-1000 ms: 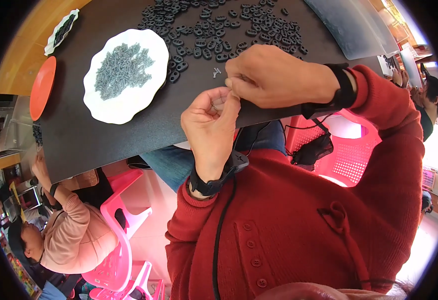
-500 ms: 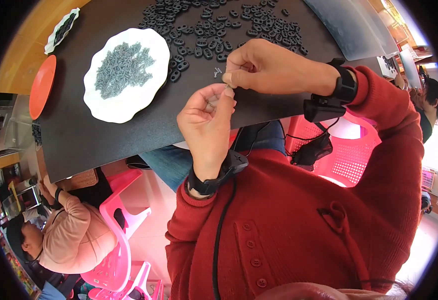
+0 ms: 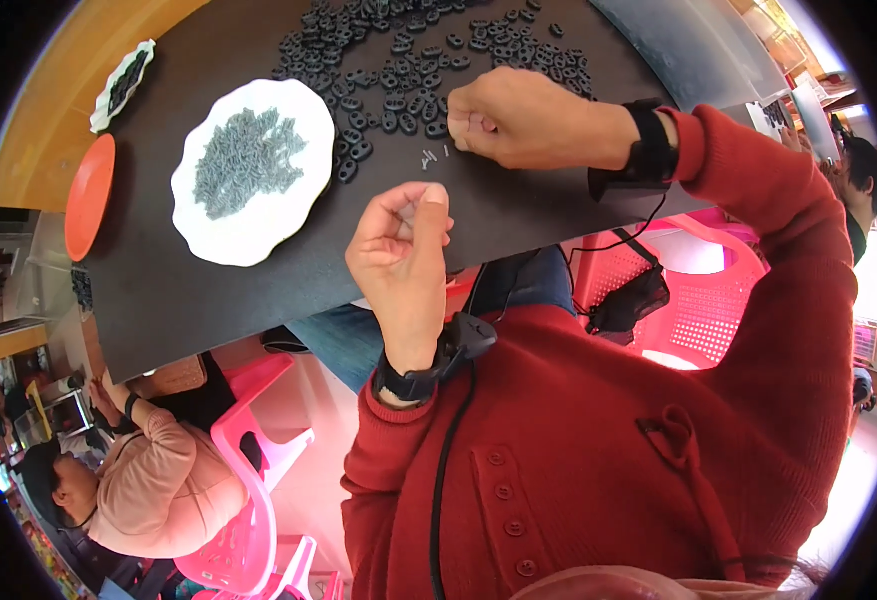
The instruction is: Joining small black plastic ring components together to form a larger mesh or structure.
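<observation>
My left hand (image 3: 405, 245) is raised at the near edge of the dark table, palm up, thumb laid against curled fingers. Whatever it may hold is too small or hidden to make out. Over the table, my right hand (image 3: 528, 118) has its fingers curled inward, with the fingertips partly hidden. A few small grey screw-like pins (image 3: 428, 159) lie on the tabletop just left of and below it. Beyond both hands spread many black oval pieces with two holes (image 3: 423, 85). To the left, a white scalloped plate (image 3: 198, 215) bears a heap of similar grey pins (image 3: 241, 160).
An orange-red plate (image 3: 89, 200) and a small white dish (image 3: 123, 87) with black pieces stand at the table's left edge. A translucent bin (image 3: 678, 50) sits at the far right. Pink chairs (image 3: 703, 300) are near the table. One person (image 3: 163, 480) sits at left, another (image 3: 863, 180) at right.
My hands, together half a second ago, are now apart. The right has moved slightly up and away; the left has shifted a little left and down. Another loose pin shows beside the right hand.
</observation>
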